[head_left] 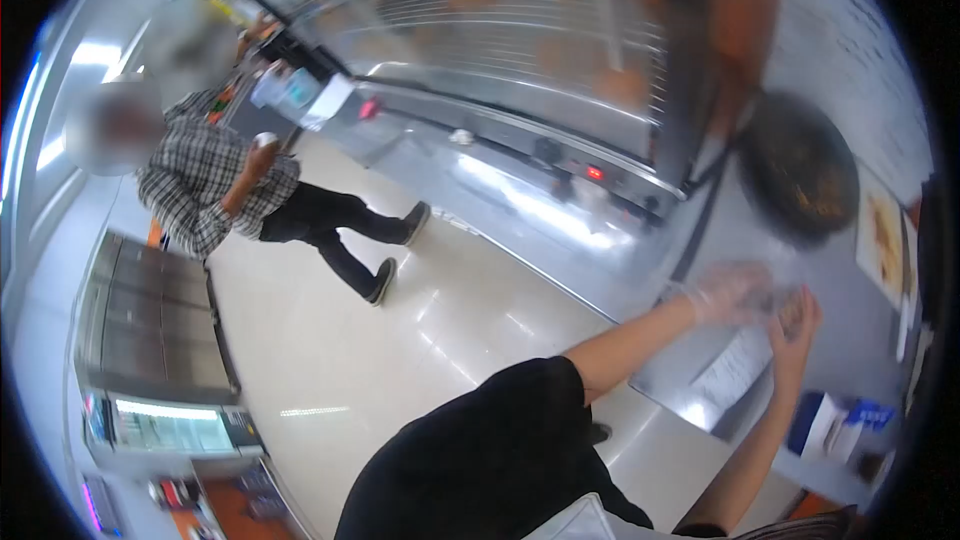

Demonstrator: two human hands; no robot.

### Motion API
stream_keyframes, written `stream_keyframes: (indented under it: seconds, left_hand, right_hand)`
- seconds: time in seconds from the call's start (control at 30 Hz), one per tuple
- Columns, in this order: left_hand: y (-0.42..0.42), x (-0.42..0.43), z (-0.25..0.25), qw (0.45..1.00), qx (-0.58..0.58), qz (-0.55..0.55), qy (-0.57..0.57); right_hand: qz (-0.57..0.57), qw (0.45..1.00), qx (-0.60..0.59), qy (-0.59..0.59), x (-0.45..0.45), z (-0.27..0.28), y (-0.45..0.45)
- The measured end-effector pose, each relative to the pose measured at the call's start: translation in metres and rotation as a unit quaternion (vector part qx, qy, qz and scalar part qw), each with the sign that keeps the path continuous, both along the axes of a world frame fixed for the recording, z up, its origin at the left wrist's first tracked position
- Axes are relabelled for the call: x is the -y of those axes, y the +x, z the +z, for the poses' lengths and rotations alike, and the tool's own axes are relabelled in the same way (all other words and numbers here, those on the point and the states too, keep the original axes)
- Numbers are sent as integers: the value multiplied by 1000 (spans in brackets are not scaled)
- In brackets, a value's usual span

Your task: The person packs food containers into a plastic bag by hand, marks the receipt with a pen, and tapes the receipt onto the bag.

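Note:
My left hand (738, 292), in a thin clear plastic glove, is over the metal counter (690, 380), blurred by motion, its fingers unclear. Close beside it, on the right, my right hand (795, 332) has its fingers curled round a small brownish thing (791, 312), too small and blurred to name. Below the hands lies a white paper sheet with writing (733, 370). Beyond them is a large round dark pan (800, 165) with brownish bits in it. A pale board with brown stains (885, 230) lies right of the pan.
A glass-fronted cabinet with wire racks (500, 30) and a red display stands along the counter. A person in a checked shirt (215, 175) stands on the floor at the left, holding a small white thing. A blue and white box (830, 430) sits at the lower right.

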State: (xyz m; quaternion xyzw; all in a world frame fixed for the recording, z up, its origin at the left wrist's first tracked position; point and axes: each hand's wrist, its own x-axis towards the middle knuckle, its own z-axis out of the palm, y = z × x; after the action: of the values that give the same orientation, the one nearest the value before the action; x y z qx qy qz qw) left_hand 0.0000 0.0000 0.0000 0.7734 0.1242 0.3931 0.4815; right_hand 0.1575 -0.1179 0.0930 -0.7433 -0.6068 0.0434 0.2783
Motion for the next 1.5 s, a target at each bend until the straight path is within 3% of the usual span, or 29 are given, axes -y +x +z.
stream_keyframes:
  seconds: [0.07,0.1,0.17,0.2,0.27,0.37,0.4,0.47,0.5,0.57,0.6,0.63,0.67,0.7,0.73,0.77,0.83,0.9,0.97,1.03,1.1,1.13,1.2,1.3,1.4,1.47,1.5]
  left_hand:
    - [12,-1,-1,999,15,26,-13]
    - [-46,-39,-18,998,12,21,53]
    - [-133,-38,-42,997,-59,18,42]
    - [-216,-21,-65,981,-194,3,-18]
    - [-220,-44,-46,981,-192,-1,-19]
    - [-193,-53,-44,986,-164,-3,-30]
    - [-190,-60,-56,985,-167,25,-18]
    - [-203,-97,-39,971,-237,-31,-8]
    - [-204,-112,-42,974,-218,16,65]
    - [-192,-135,-44,964,-150,91,199]
    - [-214,-146,-14,957,-197,58,207]
    - [-223,-172,0,954,-256,-2,154]
    - [-232,-202,12,941,-318,-54,101]
    - [-216,-204,-49,936,-326,-45,121]
    - [-200,-208,-112,931,-335,-35,140]
    - [-214,-219,-148,949,-236,-8,207]
    - [-244,-271,-123,947,-266,-87,158]
    - [-237,-296,-125,929,-287,-87,215]
    - [-228,-342,-136,940,-292,-88,150]
    - [-242,-384,-131,959,-248,-91,-101]
    - [-253,-447,-159,948,-162,-73,-264]
    - [-226,-306,-104,970,-91,-78,-210]
    - [-234,-322,-131,970,-10,-89,-225]
    - [-226,-310,-154,931,21,-121,-345]
    - [-213,-301,-159,936,-49,-114,-330]
    - [-209,-289,-148,925,-62,-100,-362]
    - [-219,-285,-144,920,-70,-96,-374]
  right_hand:
    - [-32,995,97,19,4,-7,32]
    - [-57,992,79,84,-17,-50,-22]
    - [-83,994,0,72,-9,-117,-82]
    - [-85,987,-135,8,10,-192,-161]
    - [-64,986,-151,28,-14,-192,-149]
    - [-44,999,-6,-16,-18,-176,-116]
    - [-13,1000,11,-13,-24,-185,-103]
    - [13,1000,-11,19,-55,-212,-101]
    - [-6,999,-37,36,-67,-215,-107]
    - [39,992,62,100,-107,-236,-86]
    - [48,985,118,115,-109,-246,-74]
    - [35,995,-55,77,-121,-246,-96]
    - [4,965,-254,64,-136,-248,-119]
    - [-49,906,-414,71,-153,-243,-146]
    - [-103,994,-48,-5,-175,-199,-195]
    - [-159,965,-208,-2,-189,-199,-220]
    - [-120,981,-146,38,-227,-203,-239]
    - [-120,980,-150,48,-254,-198,-234]
    - [-129,978,-144,82,-302,-195,-236]
    - [-102,962,-241,76,-357,-204,-240]
    - [-70,978,-196,28,-423,-208,-250]
    - [-37,987,-139,66,-273,-141,-221]
    - [0,996,-77,34,-291,-150,-219]
    - [54,997,-47,-4,-297,-170,-209]
    - [31,998,-36,31,-284,-172,-199]
    - [-32,986,-139,89,-265,-168,-202]
    - [-78,958,-246,125,-253,-180,-213]
